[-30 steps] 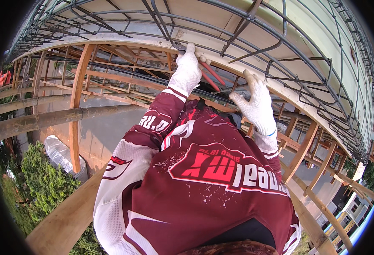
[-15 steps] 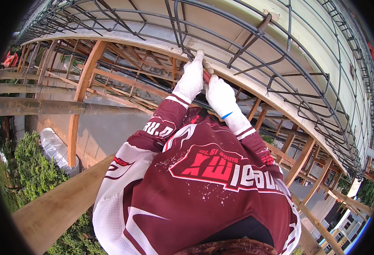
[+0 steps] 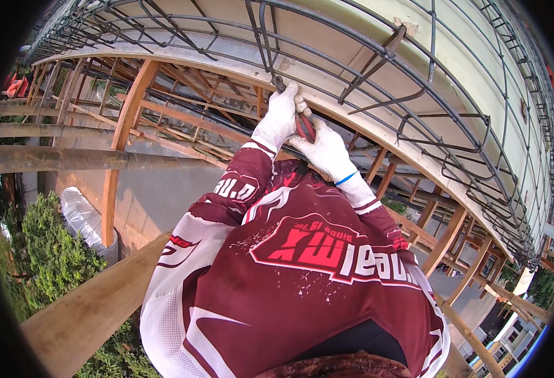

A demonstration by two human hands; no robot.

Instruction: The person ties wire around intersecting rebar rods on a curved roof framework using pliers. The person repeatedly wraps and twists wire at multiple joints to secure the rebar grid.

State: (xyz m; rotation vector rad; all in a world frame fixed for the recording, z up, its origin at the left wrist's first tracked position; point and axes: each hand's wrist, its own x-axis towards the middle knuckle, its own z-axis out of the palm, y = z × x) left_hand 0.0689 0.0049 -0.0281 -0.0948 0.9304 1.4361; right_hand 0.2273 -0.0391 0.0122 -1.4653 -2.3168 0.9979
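Observation:
My left hand (image 3: 279, 118), in a white knit glove, is closed just below the bent lower end of a steel rebar stirrup (image 3: 279, 83). What its fingers hold is hidden. My right hand (image 3: 328, 148), gloved in white with a blue band at the cuff, is closed at a pair of red-and-black-handled pliers (image 3: 305, 128). The pliers' handles show between the two hands, close to the left fingers. Their jaws are out of sight behind the gloves.
A long rebar cage (image 3: 378, 53) runs across the top along a pale formwork panel (image 3: 327, 94). Timber posts (image 3: 124, 145) stand beneath it. Bamboo poles (image 3: 69, 157) cross at left, with a thick one (image 3: 94, 302) at lower left. Green shrubs (image 3: 50, 252) grow below.
Both hands have come slightly down, toward my body. The right wrist has turned, and the pliers' handles now show broader between the gloves.

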